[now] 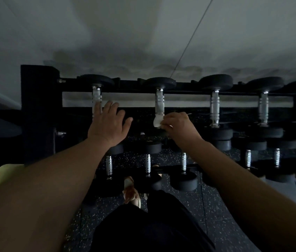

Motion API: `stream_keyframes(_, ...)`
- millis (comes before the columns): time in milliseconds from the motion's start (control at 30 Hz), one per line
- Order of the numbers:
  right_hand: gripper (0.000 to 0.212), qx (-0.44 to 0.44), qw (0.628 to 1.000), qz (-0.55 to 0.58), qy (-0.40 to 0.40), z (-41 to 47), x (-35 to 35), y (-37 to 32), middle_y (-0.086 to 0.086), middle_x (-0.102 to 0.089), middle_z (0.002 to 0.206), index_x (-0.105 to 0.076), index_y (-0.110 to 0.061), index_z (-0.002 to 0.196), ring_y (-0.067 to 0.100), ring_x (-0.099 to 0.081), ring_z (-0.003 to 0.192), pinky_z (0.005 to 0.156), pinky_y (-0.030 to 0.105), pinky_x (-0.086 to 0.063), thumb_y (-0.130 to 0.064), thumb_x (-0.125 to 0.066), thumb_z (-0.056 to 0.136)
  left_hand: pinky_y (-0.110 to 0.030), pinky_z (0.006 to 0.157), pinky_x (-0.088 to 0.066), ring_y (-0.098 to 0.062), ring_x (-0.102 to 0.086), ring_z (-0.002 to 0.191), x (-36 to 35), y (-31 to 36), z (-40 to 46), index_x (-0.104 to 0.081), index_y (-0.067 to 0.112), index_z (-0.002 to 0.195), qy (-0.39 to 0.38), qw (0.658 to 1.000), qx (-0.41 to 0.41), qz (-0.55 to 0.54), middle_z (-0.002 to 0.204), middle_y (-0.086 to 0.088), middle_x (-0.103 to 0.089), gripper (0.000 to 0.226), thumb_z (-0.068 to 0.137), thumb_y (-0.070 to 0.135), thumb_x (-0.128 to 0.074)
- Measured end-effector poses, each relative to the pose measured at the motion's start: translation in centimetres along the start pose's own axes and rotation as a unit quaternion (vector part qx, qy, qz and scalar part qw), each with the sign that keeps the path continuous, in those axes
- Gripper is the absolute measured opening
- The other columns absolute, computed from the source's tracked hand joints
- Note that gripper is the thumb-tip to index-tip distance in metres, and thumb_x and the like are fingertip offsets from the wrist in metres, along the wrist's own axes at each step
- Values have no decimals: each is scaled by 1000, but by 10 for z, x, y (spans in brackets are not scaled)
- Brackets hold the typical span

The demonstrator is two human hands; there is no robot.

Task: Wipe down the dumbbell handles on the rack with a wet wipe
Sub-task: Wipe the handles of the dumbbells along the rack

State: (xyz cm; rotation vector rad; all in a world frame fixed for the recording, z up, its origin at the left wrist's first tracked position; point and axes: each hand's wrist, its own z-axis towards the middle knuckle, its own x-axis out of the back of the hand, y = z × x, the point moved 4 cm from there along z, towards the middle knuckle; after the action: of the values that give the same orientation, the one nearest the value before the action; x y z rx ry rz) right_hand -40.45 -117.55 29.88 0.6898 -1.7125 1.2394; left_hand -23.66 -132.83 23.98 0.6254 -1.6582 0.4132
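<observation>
A black dumbbell rack (38, 113) holds several dumbbells with chrome handles on its top row. My right hand (178, 126) pinches a white wet wipe (157, 121) at the near end of the second handle (160, 103) from the left. My left hand (110, 124) is spread with straight fingers over the near head of the first dumbbell, just right of its handle (96, 99); whether it touches is unclear. More chrome handles (214, 108) stand to the right.
A lower row of smaller dumbbells (148, 165) sits below my arms. Speckled black rubber flooring (216, 215) lies underneath, with my foot in a sandal (131, 191) on it. A pale wall (143, 33) stands behind the rack. A yellow-green object (3, 175) is at the left.
</observation>
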Motion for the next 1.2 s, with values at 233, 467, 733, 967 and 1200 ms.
stream_keyframes(233, 20, -112, 992, 37, 38, -26, 13, 20, 6, -56, 128, -71, -13, 105, 28, -38, 120, 93, 25, -27, -25, -62, 92, -60, 120, -3, -29, -20, 149, 5, 25, -4, -54, 20, 132, 15, 998, -1, -57, 156, -12, -36, 62, 98, 57, -17)
stream_keyframes(467, 17, -142, 988, 33, 58, -56, 24, 51, 8, -56, 121, -68, -10, 103, 30, -41, 115, 90, 29, -31, -22, -61, 92, -61, 121, -5, -33, -23, 147, 23, 95, 13, -56, 19, 126, 65, 988, -107, -95, 152, -13, -38, 56, 98, 54, -24)
stream_keyframes(733, 14, -116, 990, 58, 63, -74, 37, 102, 9, -57, 119, -68, -12, 100, 30, -43, 114, 95, 33, -37, -21, -64, 90, -59, 122, -2, -32, -17, 150, 17, 153, 32, -57, 16, 128, 51, 988, -119, -81, 154, -16, -35, 59, 97, 54, -24)
stream_keyframes(967, 14, -61, 991, 97, 68, -79, 65, 156, 5, -57, 120, -67, -14, 99, 25, -43, 113, 92, 28, -37, -24, -64, 90, -55, 122, 2, -30, -16, 150, 10, 207, 57, -56, 17, 131, 22, 994, -99, -30, 156, -14, -33, 64, 96, 57, -21)
stream_keyframes(1200, 15, -11, 994, 97, 53, -60, 94, 202, 6, -55, 123, -67, -13, 101, 24, -39, 118, 92, 28, -37, -24, -61, 92, -60, 120, 0, -33, -20, 149, -3, 211, 77, -57, 14, 129, -3, 1000, -24, 4, 154, -15, -37, 67, 95, 56, -18)
